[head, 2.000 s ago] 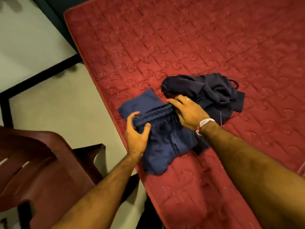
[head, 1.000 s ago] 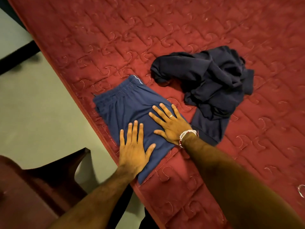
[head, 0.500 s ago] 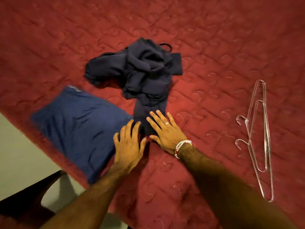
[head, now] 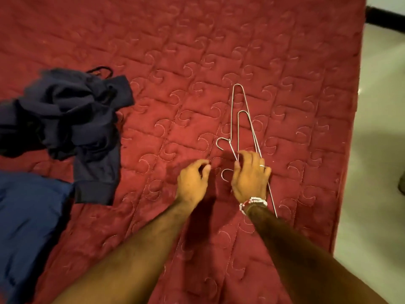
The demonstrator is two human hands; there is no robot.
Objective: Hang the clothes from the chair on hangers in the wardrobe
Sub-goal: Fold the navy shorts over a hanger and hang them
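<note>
Hangers [head: 243, 126] are what I'm after now, so they're my landmark. Nearest me, my right hand [head: 249, 176] sits right on top of the two wire hangers, fingers spread and curling down onto the wires near the lower hook. I can't tell if anything's actually pinched yet. My left hand [head: 192, 183] is just left of the hangers, fingers loosely curled and apart, holding nothing.

Step-wise I'd say I'm picking up a hanger, with none of the clothes hung yet. The two hangers lie overlapped, so the next move probably means peeling one wire off the other without both coming along, then bringing it over to the clothes.

Well off to the left of the hangers, the blue shorts [head: 28, 216] lie flat at the edge of the view, and the dark navy garment [head: 65, 119] is bunched up just beyond them, all on the red mattress [head: 219, 40].

Compared to half a second back: both hands were flat on the mattress by the navy garment, the hangers untouched off to the right. Now both hands have come across to the hangers.
</note>
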